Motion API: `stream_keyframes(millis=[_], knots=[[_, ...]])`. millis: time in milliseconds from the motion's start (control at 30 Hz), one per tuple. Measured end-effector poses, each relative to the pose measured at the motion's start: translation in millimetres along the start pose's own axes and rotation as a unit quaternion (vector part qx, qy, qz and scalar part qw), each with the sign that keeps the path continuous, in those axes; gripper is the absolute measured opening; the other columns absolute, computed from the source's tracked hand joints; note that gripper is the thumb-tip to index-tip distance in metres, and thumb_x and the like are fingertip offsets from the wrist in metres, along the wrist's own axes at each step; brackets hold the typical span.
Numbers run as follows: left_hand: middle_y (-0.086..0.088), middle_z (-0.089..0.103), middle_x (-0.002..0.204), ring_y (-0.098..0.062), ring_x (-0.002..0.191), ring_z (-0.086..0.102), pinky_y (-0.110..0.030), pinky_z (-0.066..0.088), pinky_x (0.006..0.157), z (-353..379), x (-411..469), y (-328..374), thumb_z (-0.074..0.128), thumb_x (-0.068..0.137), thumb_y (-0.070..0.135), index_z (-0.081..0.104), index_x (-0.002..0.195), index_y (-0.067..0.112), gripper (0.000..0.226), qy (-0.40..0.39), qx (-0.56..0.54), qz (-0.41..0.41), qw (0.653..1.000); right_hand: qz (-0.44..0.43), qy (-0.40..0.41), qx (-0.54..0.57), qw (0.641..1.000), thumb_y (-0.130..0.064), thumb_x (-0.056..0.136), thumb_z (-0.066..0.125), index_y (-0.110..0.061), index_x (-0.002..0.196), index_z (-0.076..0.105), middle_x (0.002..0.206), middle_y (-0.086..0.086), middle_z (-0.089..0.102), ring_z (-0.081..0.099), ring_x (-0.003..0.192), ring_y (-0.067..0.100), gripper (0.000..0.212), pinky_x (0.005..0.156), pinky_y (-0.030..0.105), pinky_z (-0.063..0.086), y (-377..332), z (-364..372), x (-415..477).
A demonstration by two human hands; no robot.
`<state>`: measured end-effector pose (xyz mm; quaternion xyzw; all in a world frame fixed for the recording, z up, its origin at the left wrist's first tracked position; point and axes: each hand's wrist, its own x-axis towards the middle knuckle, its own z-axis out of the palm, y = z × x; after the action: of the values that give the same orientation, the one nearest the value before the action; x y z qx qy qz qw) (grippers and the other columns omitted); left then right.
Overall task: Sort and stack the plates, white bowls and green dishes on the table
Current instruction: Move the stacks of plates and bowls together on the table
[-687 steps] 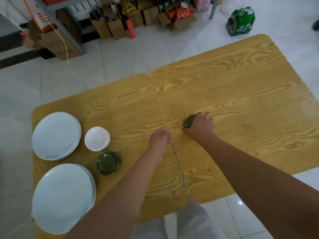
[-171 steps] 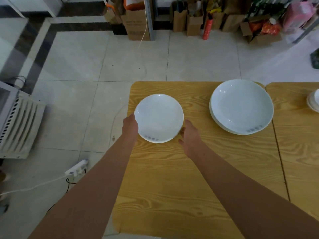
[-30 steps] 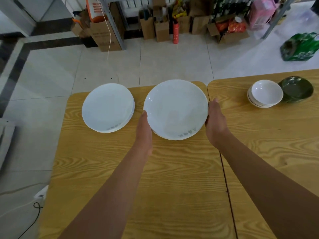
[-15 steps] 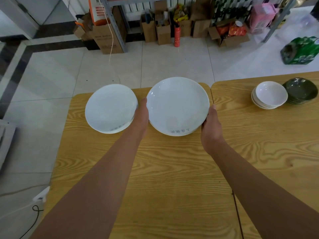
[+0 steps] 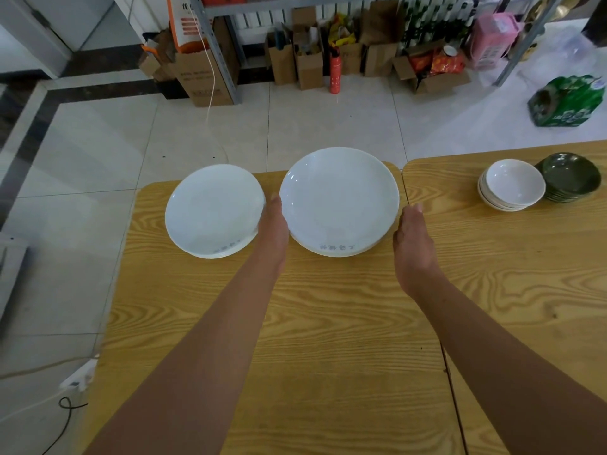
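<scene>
A stack of large white plates (image 5: 338,198) rests at the far edge of the wooden table (image 5: 328,323). My left hand (image 5: 274,224) presses its left rim and my right hand (image 5: 412,238) lies against its right rim, so both hold the stack. Just left of my left hand sits a stack of smaller white plates (image 5: 213,210). On the right table, a stack of white bowls (image 5: 512,183) stands beside a stack of green dishes (image 5: 571,175); the two stacks touch or nearly touch.
A seam (image 5: 450,372) divides the left table from the right table (image 5: 525,274). Beyond the far edge is tiled floor, with cardboard boxes (image 5: 203,77), a red bottle (image 5: 334,73), shelving and a green package (image 5: 568,103). A power strip with cable (image 5: 77,380) lies on the floor at left.
Over the last second both hands pushed the large plate stack farther away, toward the table's far edge and closer to the smaller plates. The other stacks stayed put.
</scene>
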<state>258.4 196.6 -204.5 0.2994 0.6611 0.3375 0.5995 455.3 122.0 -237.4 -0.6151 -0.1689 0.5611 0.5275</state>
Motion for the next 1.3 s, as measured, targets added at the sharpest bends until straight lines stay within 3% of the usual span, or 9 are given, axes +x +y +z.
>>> stream_keyframes(millis=[100, 200, 433, 700, 967, 1033, 1100, 1233, 1300], knots=[[0.000, 0.048, 0.148, -0.018, 0.135, 0.043, -0.042, 0.031, 0.117, 5, -12, -12, 0.030, 0.105, 0.043, 0.042, 0.146, 0.023, 0.048, -0.036, -0.043, -0.014, 0.998, -0.011, -0.033, 0.007, 0.999, -0.057, 0.100, 0.025, -0.032, 0.121, 0.060, 0.128, -0.020, 0.062, 0.049, 0.124, -0.004, 0.048, 0.104, 0.020, 0.033, -8, 1, 2], [0.000, 0.049, 0.147, -0.019, 0.135, 0.044, -0.045, 0.031, 0.117, 7, -11, -15, 0.029, 0.104, 0.045, 0.041, 0.147, 0.025, 0.049, -0.043, -0.059, -0.006, 0.997, -0.022, -0.042, -0.004, 0.999, -0.054, 0.103, 0.022, -0.033, 0.128, 0.058, 0.127, -0.018, 0.063, 0.054, 0.119, -0.004, 0.048, 0.095, 0.015, 0.039, -12, 4, 1], [0.001, 0.053, 0.142, -0.018, 0.130, 0.048, -0.045, 0.033, 0.116, 5, -14, -14, 0.028, 0.105, 0.044, 0.047, 0.143, 0.025, 0.046, -0.051, -0.061, 0.011, 0.997, -0.020, -0.056, -0.002, 0.998, -0.055, 0.102, 0.021, -0.038, 0.134, 0.051, 0.136, -0.019, 0.057, 0.049, 0.124, -0.004, 0.047, 0.098, 0.015, 0.036, -10, 1, 3], [0.000, 0.052, 0.144, -0.020, 0.133, 0.047, -0.046, 0.032, 0.117, 5, -14, -13, 0.033, 0.103, 0.045, 0.047, 0.143, 0.024, 0.047, -0.041, -0.060, -0.004, 0.997, -0.008, -0.065, -0.002, 0.998, -0.051, 0.103, 0.023, -0.044, 0.114, 0.058, 0.118, -0.027, 0.063, 0.051, 0.116, -0.008, 0.037, 0.097, 0.014, 0.035, -10, 0, 5], [-0.002, 0.050, 0.146, -0.021, 0.135, 0.044, -0.045, 0.031, 0.117, 14, -25, -4, 0.028, 0.105, 0.044, 0.043, 0.146, 0.023, 0.048, -0.007, -0.055, -0.014, 0.998, 0.003, -0.059, -0.020, 0.998, -0.051, 0.104, 0.021, -0.042, 0.119, 0.056, 0.113, -0.031, 0.060, 0.047, 0.120, -0.008, 0.040, 0.098, 0.014, 0.032, -15, 1, 2], [-0.001, 0.050, 0.144, -0.019, 0.131, 0.045, -0.040, 0.032, 0.115, 17, -30, -1, 0.027, 0.106, 0.042, 0.042, 0.146, 0.022, 0.048, 0.005, -0.056, -0.011, 0.998, 0.009, -0.050, -0.016, 0.999, -0.054, 0.103, 0.021, -0.026, 0.142, 0.046, 0.133, -0.023, 0.055, 0.039, 0.135, 0.002, 0.054, 0.106, 0.018, 0.029, -18, -4, -3], [0.002, 0.050, 0.138, -0.015, 0.120, 0.047, -0.031, 0.036, 0.105, 21, -37, 2, 0.029, 0.106, 0.039, 0.042, 0.145, 0.020, 0.045, 0.032, -0.055, -0.007, 0.998, 0.018, -0.037, -0.002, 0.999, -0.058, 0.101, 0.021, -0.018, 0.155, 0.023, 0.159, -0.008, 0.030, 0.022, 0.148, 0.011, 0.067, 0.117, 0.026, 0.019, -23, -11, -13], [-0.003, 0.039, 0.153, -0.025, 0.133, 0.043, -0.040, 0.036, 0.107, 43, -59, 5, 0.032, 0.103, 0.041, 0.029, 0.152, 0.022, 0.053, 0.119, 0.004, 0.030, 0.992, 0.005, -0.004, 0.013, 1.000, -0.058, 0.102, 0.020, -0.020, 0.157, 0.017, 0.164, -0.005, 0.017, 0.015, 0.150, 0.014, 0.068, 0.123, 0.033, 0.013, -41, -38, -30], [0.001, 0.032, 0.158, -0.022, 0.141, 0.036, -0.035, 0.031, 0.109, 68, -74, 10, 0.032, 0.104, 0.040, 0.024, 0.155, 0.025, 0.054, 0.121, 0.026, 0.086, 0.989, -0.008, 0.024, 0.020, 0.999, -0.056, 0.102, 0.023, -0.018, 0.156, 0.017, 0.163, -0.003, 0.019, 0.017, 0.150, 0.015, 0.066, 0.123, 0.036, 0.014, -53, -61, -35]])
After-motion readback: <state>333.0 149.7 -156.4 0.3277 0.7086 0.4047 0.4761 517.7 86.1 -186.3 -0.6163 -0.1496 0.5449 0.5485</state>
